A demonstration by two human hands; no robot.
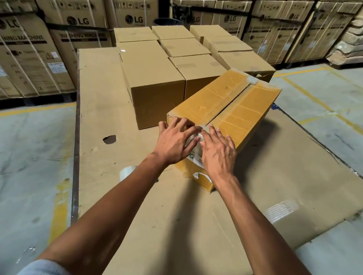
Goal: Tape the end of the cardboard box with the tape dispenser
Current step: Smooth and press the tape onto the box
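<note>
Both hands, left (173, 142) and right (216, 151), are pressing flat, fingers spread, on the box (224, 110) end.
Tape roll (126, 172) is sitting at 8 o'clock; LG cartons (77, 22) are lining 12.

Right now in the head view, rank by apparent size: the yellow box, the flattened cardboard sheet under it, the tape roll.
1. Flattened cardboard sheet
2. Yellow box
3. Tape roll, partly hidden behind the left forearm, but clearly smallest.
</note>
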